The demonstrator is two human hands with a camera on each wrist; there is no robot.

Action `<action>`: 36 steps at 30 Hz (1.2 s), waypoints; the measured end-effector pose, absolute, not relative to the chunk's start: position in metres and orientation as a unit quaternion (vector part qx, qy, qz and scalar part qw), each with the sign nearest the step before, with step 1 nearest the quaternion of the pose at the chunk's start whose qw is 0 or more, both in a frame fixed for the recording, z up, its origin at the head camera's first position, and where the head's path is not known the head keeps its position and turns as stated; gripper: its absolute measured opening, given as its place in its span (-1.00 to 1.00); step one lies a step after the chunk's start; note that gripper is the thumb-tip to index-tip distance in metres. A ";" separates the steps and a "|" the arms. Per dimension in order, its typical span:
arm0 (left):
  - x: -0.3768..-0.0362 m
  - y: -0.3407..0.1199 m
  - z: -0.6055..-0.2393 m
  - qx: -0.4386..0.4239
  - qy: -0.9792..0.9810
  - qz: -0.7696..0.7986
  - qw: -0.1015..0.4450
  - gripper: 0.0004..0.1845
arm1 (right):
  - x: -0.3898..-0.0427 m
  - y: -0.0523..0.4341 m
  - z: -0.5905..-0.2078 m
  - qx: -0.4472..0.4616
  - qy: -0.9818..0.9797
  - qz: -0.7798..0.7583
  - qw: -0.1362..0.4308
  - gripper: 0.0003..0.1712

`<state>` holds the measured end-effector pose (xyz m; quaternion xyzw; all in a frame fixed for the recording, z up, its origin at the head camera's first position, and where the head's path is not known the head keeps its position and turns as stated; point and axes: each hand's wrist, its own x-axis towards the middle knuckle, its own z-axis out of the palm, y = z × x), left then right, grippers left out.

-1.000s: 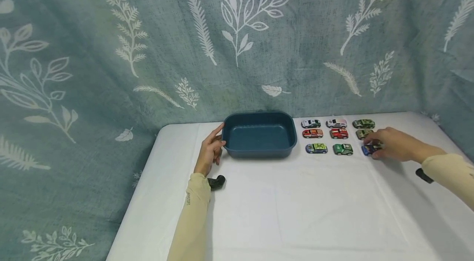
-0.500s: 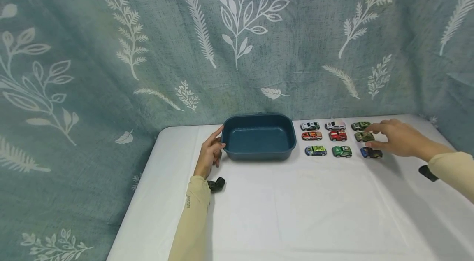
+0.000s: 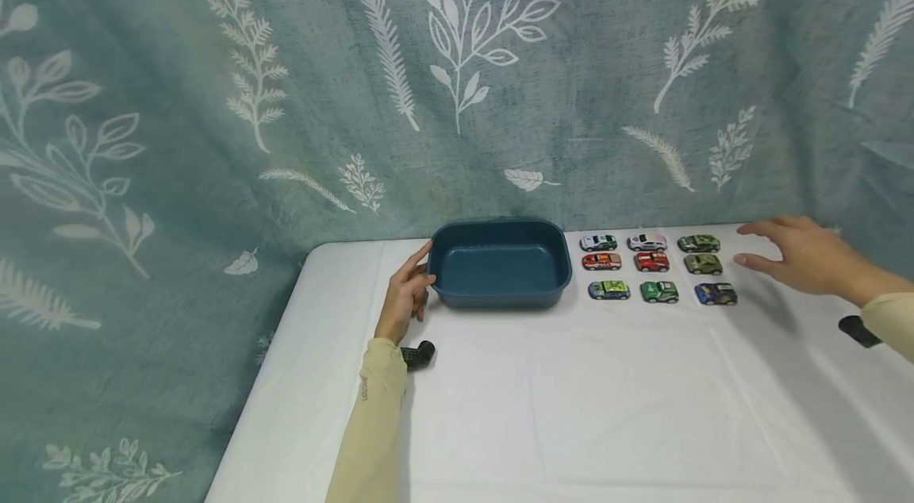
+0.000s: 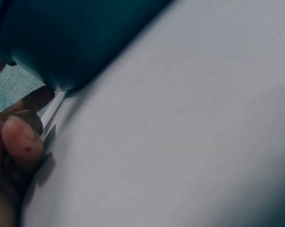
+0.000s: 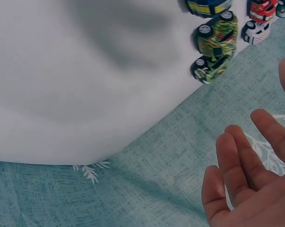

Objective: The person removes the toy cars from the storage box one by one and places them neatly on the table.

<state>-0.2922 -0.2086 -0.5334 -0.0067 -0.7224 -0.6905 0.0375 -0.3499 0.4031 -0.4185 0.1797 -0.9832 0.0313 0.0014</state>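
Observation:
Beside a dark teal plastic bin (image 3: 498, 298), my left hand (image 3: 404, 293) rests its forefinger along the left rim, with the thumb at the wall; the other fingers are loosely bent. In the left wrist view the bin's wall (image 4: 76, 38) is close to the fingers. My right hand (image 3: 814, 257) hovers with spread, relaxed fingers and holds nothing. It is just right of the toy cars, nearest a green camouflage car (image 3: 703, 264). Below that car sits a blue car (image 3: 716, 294), above it another camouflage car (image 3: 698, 243).
Left of these are a green car (image 3: 659, 292), a red car (image 3: 652, 262), a white-and-pink car (image 3: 647, 242), a yellow-green car (image 3: 609, 290), an orange-red car (image 3: 601, 261) and a white-green car (image 3: 598, 243). A patterned curtain (image 3: 571, 90) hangs behind the white table (image 3: 543, 408).
My right hand let go of the blue car, rose and moved right, off the cars. The blue car now lies uncovered at its column's front. My left hand stayed at the bin.

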 end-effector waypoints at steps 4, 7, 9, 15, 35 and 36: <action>-0.294 -0.208 -0.532 -0.011 -0.722 -0.690 0.044 -0.31 | -0.352 0.403 -0.421 0.187 -0.982 0.037 -0.002 -0.28; -0.295 -0.207 -0.532 -0.014 -0.720 -0.692 0.042 -0.31 | -0.350 0.402 -0.423 0.196 -0.979 0.047 0.001 -0.31; -0.296 -0.206 -0.533 -0.015 -0.720 -0.692 0.041 -0.31 | -0.349 0.401 -0.425 0.198 -0.979 0.051 0.003 -0.32; -0.299 -0.203 -0.536 -0.022 -0.725 -0.687 0.042 -0.32 | -0.347 0.401 -0.428 0.190 -0.980 0.057 -0.003 -0.30; -0.297 -0.207 -0.527 -0.014 -0.730 -0.680 0.062 -0.34 | -0.348 0.407 -0.400 0.165 -0.985 0.046 0.024 -0.26; -0.297 -0.208 -0.526 -0.014 -0.730 -0.681 0.065 -0.34 | -0.348 0.408 -0.398 0.161 -0.986 0.047 0.025 -0.26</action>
